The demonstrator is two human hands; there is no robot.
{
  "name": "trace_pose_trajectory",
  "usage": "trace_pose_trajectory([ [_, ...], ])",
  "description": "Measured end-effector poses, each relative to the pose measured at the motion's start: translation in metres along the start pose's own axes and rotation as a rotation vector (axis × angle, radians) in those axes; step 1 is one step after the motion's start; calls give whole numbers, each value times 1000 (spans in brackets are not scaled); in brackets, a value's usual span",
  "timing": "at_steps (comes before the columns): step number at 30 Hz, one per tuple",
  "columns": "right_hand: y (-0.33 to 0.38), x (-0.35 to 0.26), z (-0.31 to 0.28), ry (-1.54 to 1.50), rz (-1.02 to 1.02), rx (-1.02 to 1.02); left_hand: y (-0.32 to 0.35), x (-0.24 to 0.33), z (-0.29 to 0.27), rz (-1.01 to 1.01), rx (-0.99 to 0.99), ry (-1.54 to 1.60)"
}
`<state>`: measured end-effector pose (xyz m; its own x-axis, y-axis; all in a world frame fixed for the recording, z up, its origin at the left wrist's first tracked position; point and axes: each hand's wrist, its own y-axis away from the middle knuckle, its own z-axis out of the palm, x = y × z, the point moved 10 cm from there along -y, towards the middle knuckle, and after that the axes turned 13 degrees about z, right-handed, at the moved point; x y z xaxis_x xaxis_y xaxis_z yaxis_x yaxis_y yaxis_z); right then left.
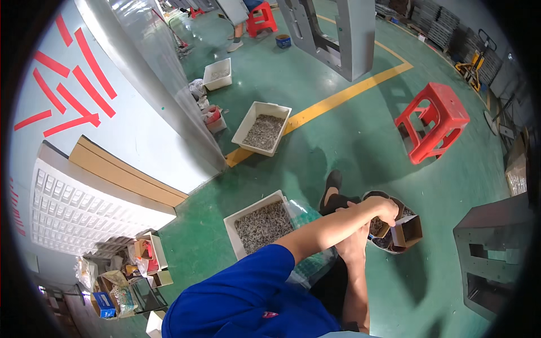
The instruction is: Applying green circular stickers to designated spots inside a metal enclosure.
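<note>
The green floor (360, 135) carries a yellow line (338, 98) and a red stool (434, 121). At the left stands a white panel (107, 101) with red stripes, and flat cardboard (124, 172) leans below it. Two white trays hold small grey metal parts: the far tray (262, 128) near the yellow line, the near tray (260, 223) just beside the person's blue sleeve (248, 293). The left arm stretches across to a round bucket (389, 225) on the floor. The left hand (386, 209) is closed over the bucket rim, next to a small brown box (407, 231). The right hand is hidden behind the arm, so I cannot tell its state
</note>
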<state>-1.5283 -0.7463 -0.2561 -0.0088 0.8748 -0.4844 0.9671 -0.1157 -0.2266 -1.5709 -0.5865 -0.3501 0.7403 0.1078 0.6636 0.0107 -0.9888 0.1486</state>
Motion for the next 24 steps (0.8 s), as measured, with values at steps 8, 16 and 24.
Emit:
trace_pose_trajectory([
  [8, 0, -1, 1, -24, 6, -5, 3, -10, 4, -46, 19, 41],
  [16, -1, 2, 1, -30, 10, -13, 4, 2, -3, -2, -10, 7],
  [24, -1, -1, 4, 24, -21, -1, 1, -10, 4, -30, -5, 20],
])
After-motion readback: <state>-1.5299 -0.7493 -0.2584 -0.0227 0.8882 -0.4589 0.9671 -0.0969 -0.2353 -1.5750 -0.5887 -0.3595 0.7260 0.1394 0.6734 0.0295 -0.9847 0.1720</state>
